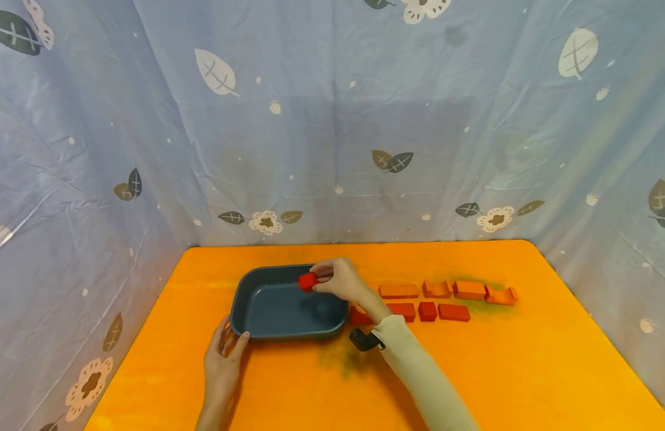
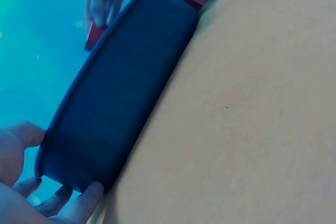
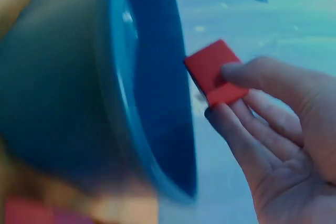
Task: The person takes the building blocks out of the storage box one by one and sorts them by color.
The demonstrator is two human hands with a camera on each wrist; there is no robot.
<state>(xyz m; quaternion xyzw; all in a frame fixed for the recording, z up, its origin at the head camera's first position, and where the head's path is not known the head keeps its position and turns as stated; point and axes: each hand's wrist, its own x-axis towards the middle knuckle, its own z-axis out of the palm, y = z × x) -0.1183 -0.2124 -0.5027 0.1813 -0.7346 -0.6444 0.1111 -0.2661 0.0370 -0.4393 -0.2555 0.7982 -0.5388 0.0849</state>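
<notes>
A dark blue-grey rectangular tray (image 1: 289,330) with rounded corners lies on the table. My left hand (image 1: 222,358) grips its near left corner; in the left wrist view the thumb (image 2: 30,133) is at the rim and the fingertips (image 2: 93,191) touch the outer wall. Between thumb and fingers my right hand (image 1: 340,280) pinches a small red block (image 1: 307,282), held above the tray's far right part. In the right wrist view the red block (image 3: 214,72) is tilted beside the tray's rim (image 3: 123,98), apart from it.
Right of the tray stand two rows of blocks: orange ones behind, such as a long block (image 1: 398,291) and a notched block (image 1: 501,296), and red ones in front, such as a cube (image 1: 427,311). The right forearm partly hides some. A patterned curtain (image 1: 332,131) surrounds the orange table (image 1: 526,359).
</notes>
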